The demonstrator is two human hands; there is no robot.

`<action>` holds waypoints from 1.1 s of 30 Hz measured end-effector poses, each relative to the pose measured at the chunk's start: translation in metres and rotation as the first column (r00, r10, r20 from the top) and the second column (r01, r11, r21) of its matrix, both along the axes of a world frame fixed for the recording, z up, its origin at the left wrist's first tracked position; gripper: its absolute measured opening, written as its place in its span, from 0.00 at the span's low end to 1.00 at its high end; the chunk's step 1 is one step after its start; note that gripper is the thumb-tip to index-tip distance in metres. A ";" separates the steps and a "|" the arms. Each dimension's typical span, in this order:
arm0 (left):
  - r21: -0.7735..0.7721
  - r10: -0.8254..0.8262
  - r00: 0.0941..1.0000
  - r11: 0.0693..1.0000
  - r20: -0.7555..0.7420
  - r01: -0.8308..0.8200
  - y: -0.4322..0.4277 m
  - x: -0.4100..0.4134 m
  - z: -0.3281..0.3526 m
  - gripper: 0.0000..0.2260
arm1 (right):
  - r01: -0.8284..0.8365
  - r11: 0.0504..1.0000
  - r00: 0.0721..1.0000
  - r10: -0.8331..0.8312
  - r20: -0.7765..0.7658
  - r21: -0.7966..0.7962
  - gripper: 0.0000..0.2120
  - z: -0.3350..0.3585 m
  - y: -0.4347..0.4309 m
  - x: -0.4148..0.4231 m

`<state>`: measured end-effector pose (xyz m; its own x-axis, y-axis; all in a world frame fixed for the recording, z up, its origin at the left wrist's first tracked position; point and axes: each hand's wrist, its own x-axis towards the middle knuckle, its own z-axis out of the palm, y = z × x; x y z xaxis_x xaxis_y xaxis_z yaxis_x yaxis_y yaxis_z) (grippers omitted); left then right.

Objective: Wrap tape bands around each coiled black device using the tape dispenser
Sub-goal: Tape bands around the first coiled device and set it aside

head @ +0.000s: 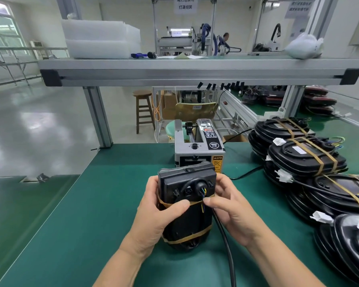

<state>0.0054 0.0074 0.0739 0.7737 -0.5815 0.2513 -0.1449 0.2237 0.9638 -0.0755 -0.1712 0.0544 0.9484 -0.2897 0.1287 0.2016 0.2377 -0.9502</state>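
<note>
Fingers (178, 205) of the left hand (153, 216) and right hand (234, 210) are gripping the black device (187, 183), standing on the mat (91, 204) before the tape dispenser (197, 146), pressing its upper band (196, 202); with 2 bands on, it is looking nearly done beside banded units (305, 160)

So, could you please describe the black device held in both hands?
The black device looks like matte plastic: a boxy top with round sockets and thin coloured wires, over a darker body. It stands roughly upright on the green mat before the tape dispenser. Two brownish tape bands circle it, mid-height and near the base. The left hand grips its left side, thumb on the upper band; the right hand holds its right side.
</note>
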 end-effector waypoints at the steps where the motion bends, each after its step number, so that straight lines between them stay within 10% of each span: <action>1: -0.006 0.010 1.000 1.000 0.010 -0.010 -0.001 0.000 0.003 0.25 | -0.002 1.000 1.000 0.002 0.011 0.001 0.33 -0.001 0.000 -0.001; 15: 0.012 0.003 0.999 1.000 0.049 -0.004 0.009 -0.008 0.017 0.21 | -0.186 0.971 0.981 0.176 0.080 0.151 0.30 0.002 -0.012 -0.008; 21: 0.018 -0.045 0.998 0.999 0.053 0.044 0.018 -0.007 0.025 0.22 | 0.316 0.943 0.922 -0.278 -0.269 0.110 0.08 0.011 -0.016 0.032; 33: 0.039 -0.072 0.996 0.997 0.045 0.071 0.025 -0.003 0.033 0.22 | 0.544 0.804 0.808 -0.426 -0.406 0.240 0.05 0.029 -0.003 0.072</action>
<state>0.0020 0.0325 0.1068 0.7181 -0.6446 0.2624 -0.1741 0.1986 0.9645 -0.0030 -0.1737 0.0837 0.6380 -0.6902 -0.3415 0.0789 0.4998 -0.8626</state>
